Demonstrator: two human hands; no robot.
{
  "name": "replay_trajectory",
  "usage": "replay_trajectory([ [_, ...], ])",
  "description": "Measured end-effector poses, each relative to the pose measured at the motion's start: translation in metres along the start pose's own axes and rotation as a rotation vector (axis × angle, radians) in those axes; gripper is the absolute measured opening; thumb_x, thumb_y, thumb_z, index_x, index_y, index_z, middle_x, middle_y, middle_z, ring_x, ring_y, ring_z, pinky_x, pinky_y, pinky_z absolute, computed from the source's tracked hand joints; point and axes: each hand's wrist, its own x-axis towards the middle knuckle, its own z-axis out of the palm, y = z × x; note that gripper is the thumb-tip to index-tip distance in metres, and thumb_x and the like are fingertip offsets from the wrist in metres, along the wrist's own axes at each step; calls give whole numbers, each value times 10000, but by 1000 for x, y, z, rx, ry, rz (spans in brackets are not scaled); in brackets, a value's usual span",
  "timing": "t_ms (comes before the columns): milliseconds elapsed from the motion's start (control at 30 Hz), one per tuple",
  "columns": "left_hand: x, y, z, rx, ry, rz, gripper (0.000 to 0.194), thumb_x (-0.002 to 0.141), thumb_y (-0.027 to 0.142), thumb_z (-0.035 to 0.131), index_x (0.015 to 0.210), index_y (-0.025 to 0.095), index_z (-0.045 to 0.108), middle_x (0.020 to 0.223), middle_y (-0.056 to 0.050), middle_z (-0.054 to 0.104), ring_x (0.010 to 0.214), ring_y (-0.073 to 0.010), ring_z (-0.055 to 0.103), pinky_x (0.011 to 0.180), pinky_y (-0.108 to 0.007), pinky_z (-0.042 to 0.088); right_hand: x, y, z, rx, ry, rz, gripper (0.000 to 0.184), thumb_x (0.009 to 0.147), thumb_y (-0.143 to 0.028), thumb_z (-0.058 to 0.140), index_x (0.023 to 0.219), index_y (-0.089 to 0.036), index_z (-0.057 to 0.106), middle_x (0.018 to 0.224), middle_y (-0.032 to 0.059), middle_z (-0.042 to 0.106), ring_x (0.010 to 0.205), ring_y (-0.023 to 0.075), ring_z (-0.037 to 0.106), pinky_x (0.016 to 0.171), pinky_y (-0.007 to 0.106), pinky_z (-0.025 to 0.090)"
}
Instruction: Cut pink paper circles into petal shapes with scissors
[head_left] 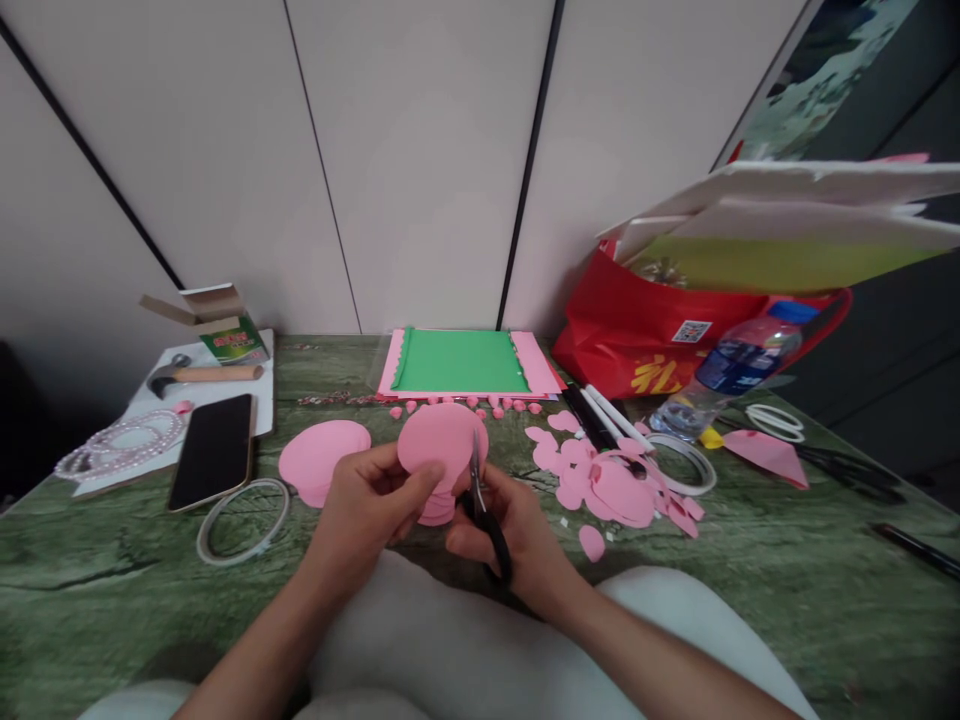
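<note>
My left hand (375,495) pinches a pink paper circle (435,440) between thumb and fingers, held up above the table. My right hand (517,530) grips a pair of scissors (475,465) with black handles. Their blades point away from me and lie over the right part of the circle. More pink paper circles (324,455) lie stacked to the left of my left hand, and several pink pieces (436,512) show just beneath the held one. On the right is a loose heap of pink paper cutouts (622,495).
At the back lie a green sheet (461,360) and small pink rolled bits (499,411). Leftward are a phone (214,450), tape roll (244,522), hammer (210,374), bead strands (127,447) and small box (232,338). Rightward stand a red bag (615,330) and water bottle (731,370).
</note>
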Motion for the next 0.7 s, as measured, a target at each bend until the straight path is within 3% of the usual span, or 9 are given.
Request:
replay_trajectory([
  [400, 0, 0, -1, -27, 10, 34, 246, 718, 304, 617, 552, 154, 515, 376, 81, 368, 339, -30, 291, 335, -161, 190, -1, -1, 0, -10, 45, 34, 363, 522, -264, 722, 751, -189, 452, 500, -78, 462, 432, 60, 342, 422, 182, 263],
  [700, 1, -2, -1, -95, 25, 46, 215, 724, 294, 618, 588, 156, 524, 400, 81, 402, 343, -30, 321, 336, -153, 227, -1, 1, -1, -41, 48, 42, 368, 514, -305, 732, 724, -190, 452, 459, -76, 500, 368, 58, 382, 364, 172, 268],
])
